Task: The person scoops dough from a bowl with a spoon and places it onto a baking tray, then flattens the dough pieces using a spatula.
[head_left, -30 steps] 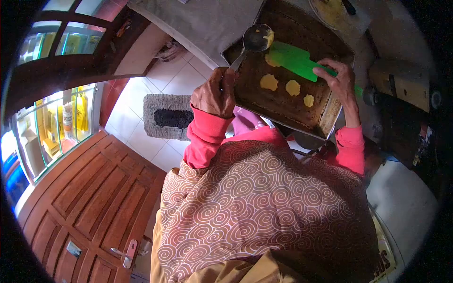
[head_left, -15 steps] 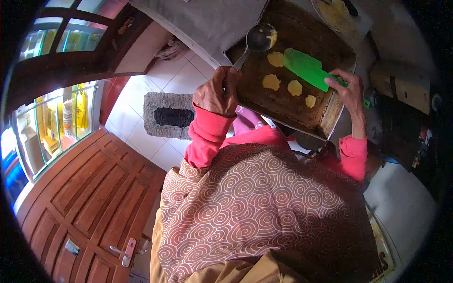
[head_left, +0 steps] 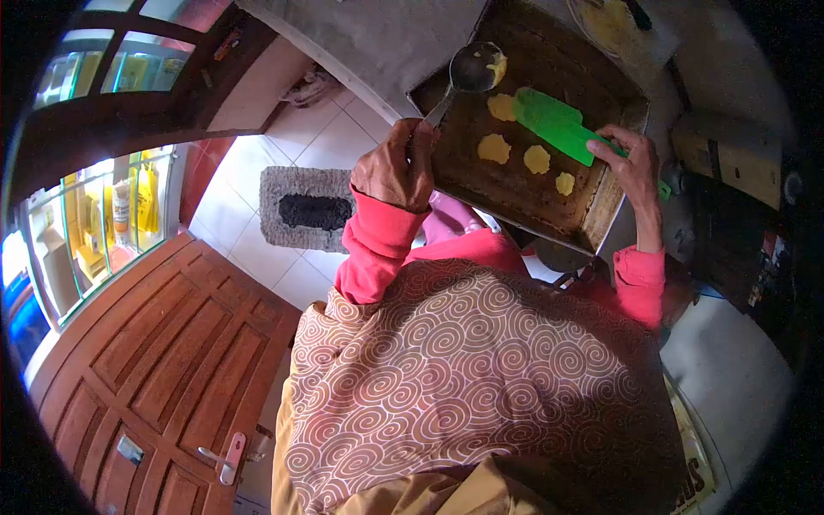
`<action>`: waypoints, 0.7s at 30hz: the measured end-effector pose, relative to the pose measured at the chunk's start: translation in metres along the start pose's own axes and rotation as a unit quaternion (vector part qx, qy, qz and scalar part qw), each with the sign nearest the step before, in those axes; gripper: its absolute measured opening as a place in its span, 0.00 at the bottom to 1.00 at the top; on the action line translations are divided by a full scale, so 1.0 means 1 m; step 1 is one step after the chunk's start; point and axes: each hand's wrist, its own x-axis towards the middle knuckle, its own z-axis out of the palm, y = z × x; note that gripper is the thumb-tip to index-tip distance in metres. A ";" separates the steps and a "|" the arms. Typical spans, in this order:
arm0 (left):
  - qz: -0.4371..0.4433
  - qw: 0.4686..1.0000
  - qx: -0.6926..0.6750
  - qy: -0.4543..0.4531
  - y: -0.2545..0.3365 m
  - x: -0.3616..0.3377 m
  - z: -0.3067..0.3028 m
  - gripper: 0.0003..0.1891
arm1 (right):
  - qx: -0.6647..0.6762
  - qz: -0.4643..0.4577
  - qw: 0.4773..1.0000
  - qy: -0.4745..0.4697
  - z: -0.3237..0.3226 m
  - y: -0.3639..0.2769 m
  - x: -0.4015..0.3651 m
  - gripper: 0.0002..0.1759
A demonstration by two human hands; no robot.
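My left hand (head_left: 396, 167) is closed around the handle of a ladle (head_left: 472, 70); its round bowl, with some yellow batter on one side, hangs over the left part of a worn rectangular baking pan (head_left: 463, 184). In my right hand (head_left: 631, 163) is the handle of a green spatula (head_left: 549, 123). The spatula's blade reaches leftward over the pan, its tip at the edge of a yellow batter round (head_left: 501, 107). Several more lie on the pan's dark surface, including a larger one (head_left: 494, 149), one beside it (head_left: 536, 160) and a small one (head_left: 565, 184).
Beyond the pan's far right corner stands a bowl with yellow batter (head_left: 611, 24). A grey countertop (head_left: 369, 43) runs left of the pan. On the tiled floor lies a grey mat (head_left: 283, 184). A wooden door (head_left: 172, 369) stands at lower left.
My right hand and the spatula have shifted very slightly left. The ladle and left hand stay almost in place.
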 end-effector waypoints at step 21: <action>0.029 1.000 -0.007 0.002 -0.006 0.000 0.004 0.08 | -0.055 -0.029 0.998 0.016 0.001 -0.004 -0.014 0.16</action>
